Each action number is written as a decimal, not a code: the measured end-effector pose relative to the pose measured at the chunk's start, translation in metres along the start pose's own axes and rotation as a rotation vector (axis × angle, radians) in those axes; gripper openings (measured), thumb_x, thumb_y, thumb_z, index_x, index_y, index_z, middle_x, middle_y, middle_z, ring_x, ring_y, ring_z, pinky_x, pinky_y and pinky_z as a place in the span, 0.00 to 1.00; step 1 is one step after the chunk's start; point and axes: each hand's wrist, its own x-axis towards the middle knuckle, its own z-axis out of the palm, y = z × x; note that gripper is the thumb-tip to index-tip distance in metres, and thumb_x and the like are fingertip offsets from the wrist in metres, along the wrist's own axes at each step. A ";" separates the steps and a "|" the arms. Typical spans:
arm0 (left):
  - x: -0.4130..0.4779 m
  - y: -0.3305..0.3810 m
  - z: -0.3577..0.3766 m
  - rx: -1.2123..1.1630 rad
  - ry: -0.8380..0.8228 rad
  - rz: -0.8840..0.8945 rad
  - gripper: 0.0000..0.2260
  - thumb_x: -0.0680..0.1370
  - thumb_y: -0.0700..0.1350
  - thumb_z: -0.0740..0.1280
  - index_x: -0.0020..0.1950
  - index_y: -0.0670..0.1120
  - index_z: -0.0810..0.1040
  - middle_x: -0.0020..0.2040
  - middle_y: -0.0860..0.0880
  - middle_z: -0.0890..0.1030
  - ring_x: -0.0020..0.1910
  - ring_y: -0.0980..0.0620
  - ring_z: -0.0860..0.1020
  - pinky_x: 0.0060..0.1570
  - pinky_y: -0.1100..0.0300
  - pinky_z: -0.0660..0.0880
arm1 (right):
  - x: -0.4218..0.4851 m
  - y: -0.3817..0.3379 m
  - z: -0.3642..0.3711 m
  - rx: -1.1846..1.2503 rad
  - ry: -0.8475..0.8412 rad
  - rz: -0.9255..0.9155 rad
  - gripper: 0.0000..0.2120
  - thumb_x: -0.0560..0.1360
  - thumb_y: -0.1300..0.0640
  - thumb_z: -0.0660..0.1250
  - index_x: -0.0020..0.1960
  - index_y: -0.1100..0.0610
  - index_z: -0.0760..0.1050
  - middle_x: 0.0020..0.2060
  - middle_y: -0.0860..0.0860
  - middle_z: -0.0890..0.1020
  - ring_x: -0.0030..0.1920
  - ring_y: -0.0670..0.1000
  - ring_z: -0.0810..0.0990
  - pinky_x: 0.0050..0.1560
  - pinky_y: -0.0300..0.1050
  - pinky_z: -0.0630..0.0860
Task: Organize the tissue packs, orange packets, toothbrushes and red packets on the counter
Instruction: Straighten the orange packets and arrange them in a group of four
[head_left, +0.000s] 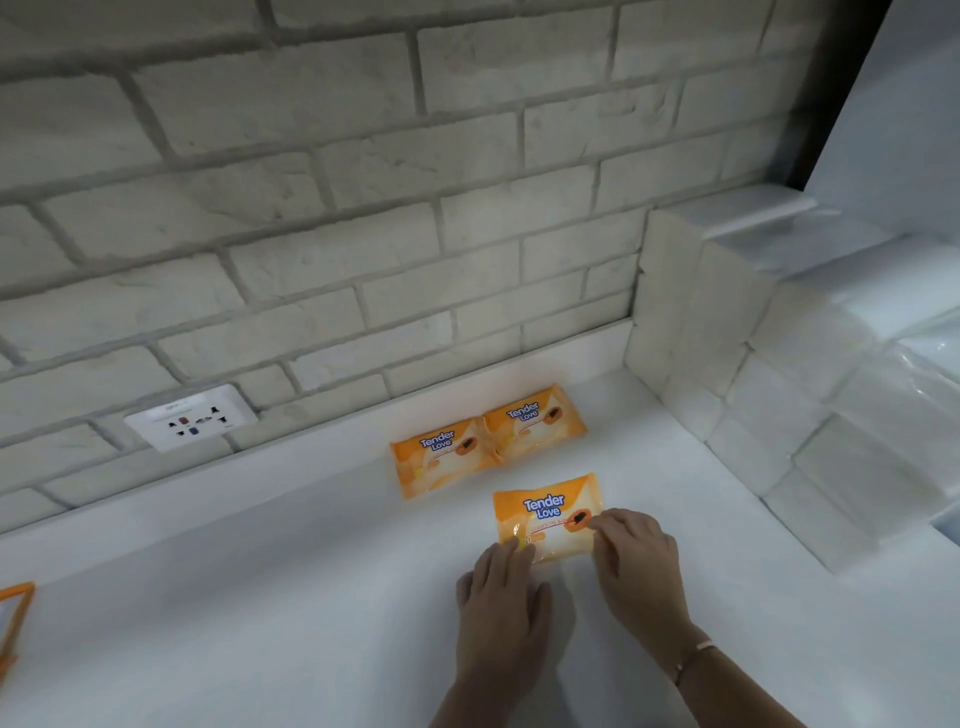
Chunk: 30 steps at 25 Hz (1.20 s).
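On the tabletop (260, 597), just in front of two orange packets (447, 460) lined along the wall (363, 208), a third packet (550, 512) lies flat. The left hand (498, 587) presses it with straight fingers; the right hand (636, 564) bends its fingers onto the edge, pinching or not I cannot tell. Slide it gently, square to the pair.

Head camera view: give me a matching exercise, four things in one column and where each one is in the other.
1 wall socket
2 tissue packs
3 nearest orange packet
4 orange-framed object

A touched by left hand and right hand
B stacked at the counter's right end
C at the picture's left edge
D set in the brick wall

Pairs: 1-D, 2-B, 3-A, 4-C
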 end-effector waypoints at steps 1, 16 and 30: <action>0.009 0.001 -0.001 0.016 -0.011 0.014 0.18 0.81 0.57 0.61 0.70 0.57 0.73 0.72 0.55 0.76 0.71 0.50 0.74 0.66 0.49 0.72 | 0.008 0.001 -0.001 -0.025 0.002 0.006 0.13 0.79 0.54 0.60 0.56 0.46 0.81 0.55 0.46 0.83 0.57 0.52 0.79 0.50 0.49 0.72; 0.066 0.024 0.017 0.082 0.096 -0.079 0.18 0.82 0.57 0.61 0.69 0.51 0.73 0.69 0.51 0.77 0.66 0.48 0.76 0.64 0.51 0.73 | 0.067 0.018 0.011 -0.168 -0.047 -0.189 0.18 0.79 0.53 0.58 0.64 0.53 0.80 0.64 0.56 0.81 0.64 0.59 0.78 0.56 0.54 0.76; 0.065 0.026 0.014 0.171 0.123 -0.120 0.15 0.80 0.55 0.64 0.62 0.50 0.81 0.63 0.50 0.83 0.61 0.47 0.81 0.58 0.48 0.78 | 0.065 0.022 0.012 -0.081 -0.055 -0.257 0.17 0.79 0.50 0.60 0.61 0.53 0.83 0.60 0.53 0.84 0.58 0.56 0.82 0.51 0.50 0.77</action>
